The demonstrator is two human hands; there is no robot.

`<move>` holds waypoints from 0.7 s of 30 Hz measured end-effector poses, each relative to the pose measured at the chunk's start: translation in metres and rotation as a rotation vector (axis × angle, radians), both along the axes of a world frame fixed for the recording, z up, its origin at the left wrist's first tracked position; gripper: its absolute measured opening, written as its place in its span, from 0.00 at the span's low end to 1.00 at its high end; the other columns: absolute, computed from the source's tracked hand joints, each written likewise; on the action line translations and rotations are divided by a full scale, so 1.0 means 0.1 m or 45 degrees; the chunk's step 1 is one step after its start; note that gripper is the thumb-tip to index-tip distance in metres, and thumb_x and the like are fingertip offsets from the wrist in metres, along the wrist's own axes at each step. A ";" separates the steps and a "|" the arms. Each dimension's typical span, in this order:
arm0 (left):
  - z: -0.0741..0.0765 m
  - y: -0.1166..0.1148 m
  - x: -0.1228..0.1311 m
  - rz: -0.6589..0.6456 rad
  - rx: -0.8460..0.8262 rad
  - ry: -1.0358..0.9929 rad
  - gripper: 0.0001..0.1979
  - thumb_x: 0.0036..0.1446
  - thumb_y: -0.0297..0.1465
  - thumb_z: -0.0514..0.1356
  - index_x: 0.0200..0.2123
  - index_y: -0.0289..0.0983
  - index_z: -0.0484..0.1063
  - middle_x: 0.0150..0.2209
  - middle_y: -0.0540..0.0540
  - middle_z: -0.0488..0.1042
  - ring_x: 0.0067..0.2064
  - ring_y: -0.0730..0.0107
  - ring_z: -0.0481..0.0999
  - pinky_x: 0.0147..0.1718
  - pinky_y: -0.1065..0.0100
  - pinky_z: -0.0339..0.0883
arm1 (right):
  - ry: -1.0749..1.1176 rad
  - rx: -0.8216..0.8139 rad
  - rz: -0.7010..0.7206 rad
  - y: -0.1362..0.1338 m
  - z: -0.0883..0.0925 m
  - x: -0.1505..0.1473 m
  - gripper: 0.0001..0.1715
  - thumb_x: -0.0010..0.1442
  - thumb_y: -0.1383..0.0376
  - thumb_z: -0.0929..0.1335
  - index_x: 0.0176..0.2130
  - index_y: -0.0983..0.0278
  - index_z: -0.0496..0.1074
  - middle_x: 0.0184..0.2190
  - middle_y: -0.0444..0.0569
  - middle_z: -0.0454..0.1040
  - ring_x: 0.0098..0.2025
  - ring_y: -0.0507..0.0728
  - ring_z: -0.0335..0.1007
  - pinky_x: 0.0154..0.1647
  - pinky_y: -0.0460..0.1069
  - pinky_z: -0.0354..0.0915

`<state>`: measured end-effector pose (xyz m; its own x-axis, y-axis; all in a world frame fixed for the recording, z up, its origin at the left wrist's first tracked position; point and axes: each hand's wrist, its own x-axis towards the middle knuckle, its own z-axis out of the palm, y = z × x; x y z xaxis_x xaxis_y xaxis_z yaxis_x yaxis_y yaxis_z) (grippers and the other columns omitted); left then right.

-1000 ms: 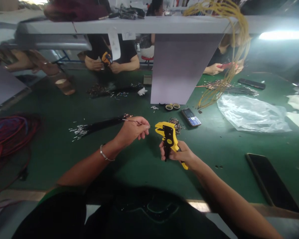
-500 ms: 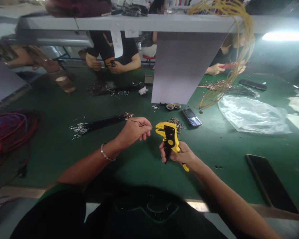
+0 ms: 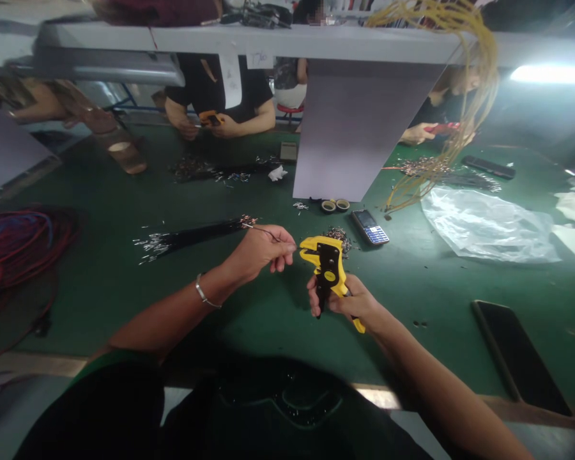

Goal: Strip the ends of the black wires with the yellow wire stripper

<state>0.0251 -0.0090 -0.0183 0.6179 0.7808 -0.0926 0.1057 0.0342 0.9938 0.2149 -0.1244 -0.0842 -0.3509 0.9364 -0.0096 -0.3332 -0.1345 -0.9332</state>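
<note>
Your wire stripper [image 3: 334,263] is yellow and black with a round yellow badge, held over the green table [image 3: 249,326]. Its mouth faces left; its long axis slants down rightward. Your right hand [image 3: 352,297] is wrapped around it, while your left hand [image 3: 267,250] pinches a thin dark wire [image 3: 270,234] just beside the mouth.

The table [image 3: 263,326] is green. A heap of red and blue wires [image 3: 22,255] lies at the left. A bunch of black wires [image 3: 196,236] lies left of the middle. Two small rings [image 3: 336,206] sit near a button phone [image 3: 370,228]. A clear bag [image 3: 489,225] lies farther right, and a big dark phone [image 3: 520,358] lies near right.
</note>
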 end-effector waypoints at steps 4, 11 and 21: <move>0.02 -0.01 0.01 0.003 -0.017 0.017 0.02 0.49 0.27 0.61 0.27 0.34 0.71 0.19 0.49 0.73 0.16 0.80 0.68 0.13 0.76 0.56 | -0.019 -0.012 0.001 -0.02 0.02 -0.01 0.22 0.43 0.73 0.68 0.42 0.68 0.71 0.27 0.46 0.74 0.28 0.56 0.72 0.33 0.52 0.68; 0.04 -0.02 0.01 -0.008 -0.022 0.034 0.02 0.49 0.26 0.61 0.27 0.32 0.71 0.19 0.50 0.73 0.16 0.80 0.68 0.12 0.76 0.57 | 0.019 -0.001 -0.005 -0.03 0.01 -0.01 0.20 0.45 0.71 0.69 0.42 0.69 0.71 0.27 0.47 0.74 0.27 0.56 0.71 0.31 0.52 0.69; 0.03 -0.01 0.01 -0.001 -0.040 0.038 0.01 0.48 0.26 0.62 0.26 0.35 0.71 0.19 0.49 0.74 0.16 0.79 0.68 0.12 0.75 0.57 | 0.039 -0.020 -0.016 -0.05 0.04 -0.04 0.16 0.46 0.73 0.69 0.38 0.67 0.71 0.25 0.45 0.72 0.24 0.53 0.68 0.29 0.51 0.70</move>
